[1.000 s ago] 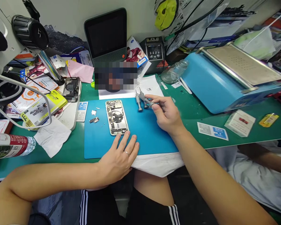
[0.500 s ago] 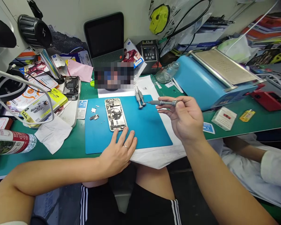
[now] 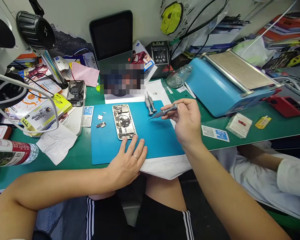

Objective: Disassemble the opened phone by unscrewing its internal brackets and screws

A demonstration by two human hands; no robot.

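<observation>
An opened phone (image 3: 125, 122) lies on the blue mat (image 3: 155, 133), its inner parts facing up. The fingertips of my left hand (image 3: 127, 160) rest at its near end, fingers spread flat. Above the mat's right side, my right hand (image 3: 186, 121) pinches a grey precision screwdriver (image 3: 167, 111), its thin tip pointing left and slightly down, apart from the phone. Two more screwdrivers (image 3: 150, 104) lie side by side at the mat's back edge. Small removed parts (image 3: 101, 124) and tiny bits sit left of the phone.
At left stand a microscope (image 3: 36, 31), a bottle (image 3: 12, 151) and a crumpled tissue (image 3: 57, 143). A blue machine (image 3: 210, 90) and a small white box (image 3: 239, 125) are to the right. Another person's arm (image 3: 262, 158) shows at the right edge. A dark-screened device (image 3: 111, 40) stands behind.
My right hand has moved left and slightly down with the screwdriver, whose tip now angles down over the mat. The left hand and phone stay essentially in place.
</observation>
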